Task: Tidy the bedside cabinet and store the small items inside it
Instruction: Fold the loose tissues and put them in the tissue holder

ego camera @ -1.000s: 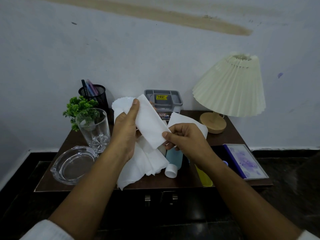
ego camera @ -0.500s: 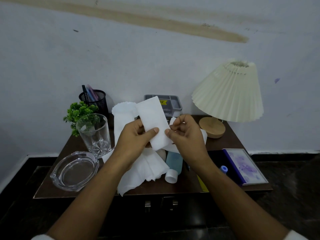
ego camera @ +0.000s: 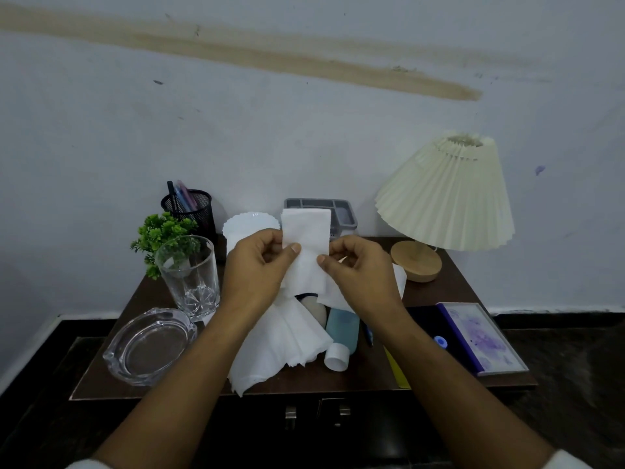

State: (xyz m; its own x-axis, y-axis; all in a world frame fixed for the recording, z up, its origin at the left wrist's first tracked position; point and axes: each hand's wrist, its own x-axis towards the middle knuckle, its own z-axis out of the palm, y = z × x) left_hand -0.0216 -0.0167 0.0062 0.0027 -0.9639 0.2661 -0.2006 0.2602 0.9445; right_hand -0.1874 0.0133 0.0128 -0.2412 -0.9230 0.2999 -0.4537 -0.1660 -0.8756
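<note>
Above the middle of the dark wooden bedside cabinet (ego camera: 439, 299), my left hand (ego camera: 257, 265) and my right hand (ego camera: 358, 269) both pinch a folded white tissue (ego camera: 306, 238) held upright between them. More white tissues (ego camera: 280, 346) lie crumpled on the cabinet top under my wrists. A blue bottle (ego camera: 343, 328) with a white cap lies on its side beside them, partly hidden by my right forearm. Two metal handles (ego camera: 316, 414) show on the cabinet front below.
A drinking glass (ego camera: 189, 275), a glass ashtray (ego camera: 148, 346), a small green plant (ego camera: 162, 231) and a black mesh pen holder (ego camera: 192, 208) stand at left. A grey organiser box (ego camera: 341, 214) sits at the back, a pleated lamp (ego camera: 446, 198) and a purple-covered book (ego camera: 480, 336) at right.
My hands have come together and squared up the tissue, which now stands upright between both thumbs. The right hand moved from the tissue's lower corner to its right edge.
</note>
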